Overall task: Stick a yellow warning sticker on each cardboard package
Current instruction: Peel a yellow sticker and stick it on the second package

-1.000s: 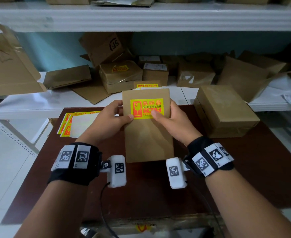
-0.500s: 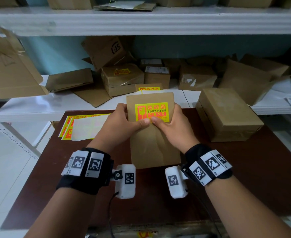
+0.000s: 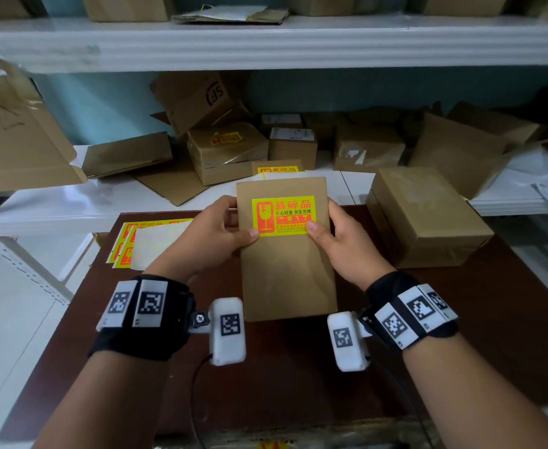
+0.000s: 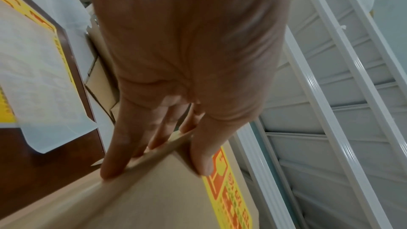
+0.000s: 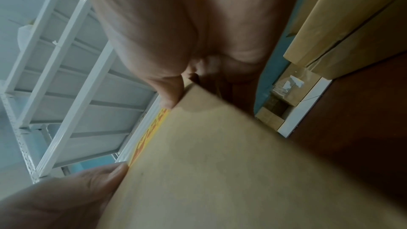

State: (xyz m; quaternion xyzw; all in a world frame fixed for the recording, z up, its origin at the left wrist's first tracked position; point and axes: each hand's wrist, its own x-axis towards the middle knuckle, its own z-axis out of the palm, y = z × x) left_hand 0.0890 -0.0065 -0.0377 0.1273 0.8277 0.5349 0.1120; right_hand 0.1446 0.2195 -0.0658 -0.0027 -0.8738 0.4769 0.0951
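A flat brown cardboard package (image 3: pixel 287 270) is held upright above the dark table (image 3: pixel 460 335), a yellow warning sticker (image 3: pixel 282 215) on its upper face. My left hand (image 3: pixel 221 233) grips its left edge, thumb on the sticker's lower left corner, fingers behind. My right hand (image 3: pixel 334 236) grips the right edge, thumb on the sticker's lower right corner. In the left wrist view the thumb (image 4: pixel 203 154) presses the sticker (image 4: pixel 229 198) and the fingers (image 4: pixel 118 145) wrap behind the package (image 4: pixel 154 203). The right wrist view shows the package (image 5: pixel 220 163) and a sliver of sticker (image 5: pixel 149 137).
Sheets of yellow stickers (image 3: pixel 127 241) under white backing paper (image 3: pixel 156 244) lie at the table's left. A larger brown box (image 3: pixel 428 218) stands at the right. Several boxes, one stickered (image 3: pixel 227 150), fill the white shelf (image 3: pixel 72 202) behind.
The package has been lifted and tilted more upright. Both thumbs, together at the sticker's bottom middle half a second ago, have slid apart to its lower corners.
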